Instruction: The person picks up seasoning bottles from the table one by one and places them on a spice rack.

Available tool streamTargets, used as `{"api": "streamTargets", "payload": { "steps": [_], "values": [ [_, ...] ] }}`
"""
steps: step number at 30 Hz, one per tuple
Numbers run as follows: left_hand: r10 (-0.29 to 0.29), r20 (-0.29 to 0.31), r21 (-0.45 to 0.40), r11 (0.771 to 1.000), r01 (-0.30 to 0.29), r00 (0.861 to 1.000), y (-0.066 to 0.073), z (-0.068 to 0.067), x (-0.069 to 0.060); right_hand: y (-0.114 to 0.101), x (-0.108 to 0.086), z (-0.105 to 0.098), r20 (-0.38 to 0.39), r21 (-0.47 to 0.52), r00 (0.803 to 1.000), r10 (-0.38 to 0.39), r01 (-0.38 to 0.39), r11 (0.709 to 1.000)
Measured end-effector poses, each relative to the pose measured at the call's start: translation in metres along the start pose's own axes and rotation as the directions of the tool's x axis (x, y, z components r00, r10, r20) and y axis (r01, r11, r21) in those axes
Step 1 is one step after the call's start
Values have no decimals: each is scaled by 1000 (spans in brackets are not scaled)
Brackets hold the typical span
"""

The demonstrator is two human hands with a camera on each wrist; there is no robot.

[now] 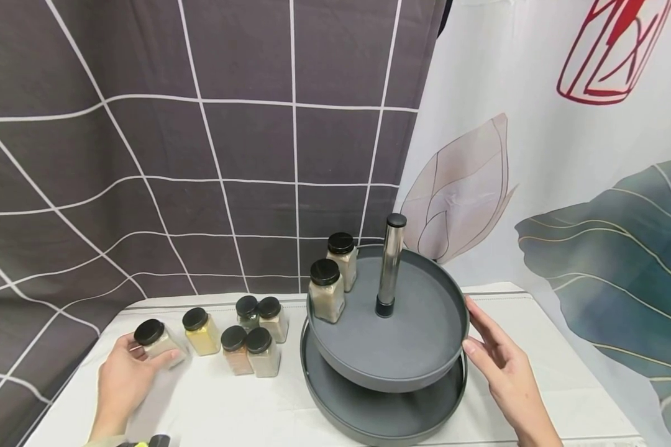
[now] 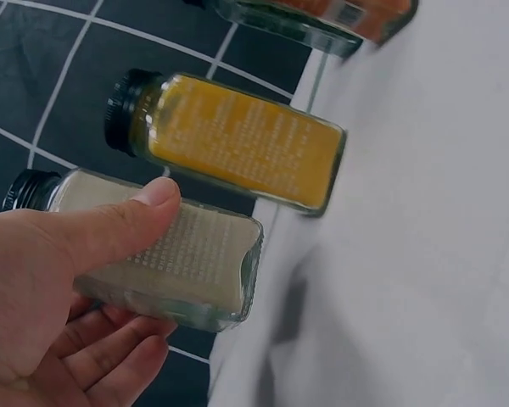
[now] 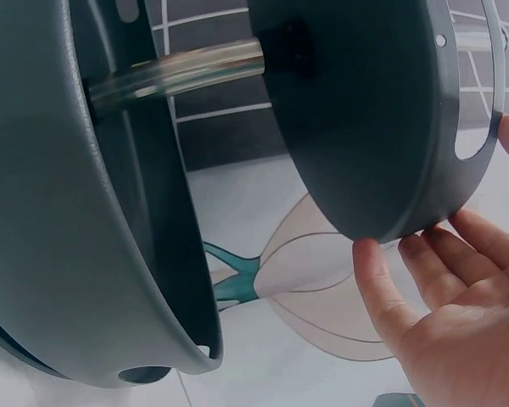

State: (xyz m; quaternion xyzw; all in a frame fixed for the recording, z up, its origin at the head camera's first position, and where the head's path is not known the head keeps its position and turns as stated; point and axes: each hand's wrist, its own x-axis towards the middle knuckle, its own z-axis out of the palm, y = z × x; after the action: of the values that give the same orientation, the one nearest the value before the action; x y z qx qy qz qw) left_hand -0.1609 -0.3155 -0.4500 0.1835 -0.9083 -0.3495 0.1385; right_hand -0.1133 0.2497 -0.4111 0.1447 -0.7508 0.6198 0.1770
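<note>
My left hand (image 1: 127,379) grips a square glass spice jar (image 2: 182,246) with a black lid and pale powder. The thumb lies across its face in the left wrist view; the jar leans. Beside it is a jar of yellow powder (image 1: 202,335). My right hand (image 1: 500,363) touches the outer edge of the upper tray (image 1: 414,347) of a grey two-tier round rack. In the right wrist view its fingertips rest against that tray's side (image 3: 433,170). Two black-lidded jars, a front one (image 1: 327,298) and a rear one (image 1: 346,264), stand on the upper tray's left side.
Several more spice jars (image 1: 264,357) cluster on the white tabletop (image 1: 212,410), left of the rack. The lower tray (image 1: 363,413) sits beneath the upper one, and a metal post (image 1: 391,267) rises through the middle. Behind hang a dark grid-patterned cloth (image 1: 246,143) and a white leaf-patterned one (image 1: 537,155).
</note>
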Motion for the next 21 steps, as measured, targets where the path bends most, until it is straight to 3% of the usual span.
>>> {"api": "streamTargets", "payload": {
  "steps": [10, 21],
  "values": [
    [30, -70, -4, 1000, -30, 997, 13, -10, -9, -2, -1, 3, -16, 20, 1000, -17, 17, 1000],
    [22, -81, -34, 999, -25, 996, 29, -20, -17, -1, 0, 1, -2, -23, 1000, 12, -12, 1000]
  ]
}}
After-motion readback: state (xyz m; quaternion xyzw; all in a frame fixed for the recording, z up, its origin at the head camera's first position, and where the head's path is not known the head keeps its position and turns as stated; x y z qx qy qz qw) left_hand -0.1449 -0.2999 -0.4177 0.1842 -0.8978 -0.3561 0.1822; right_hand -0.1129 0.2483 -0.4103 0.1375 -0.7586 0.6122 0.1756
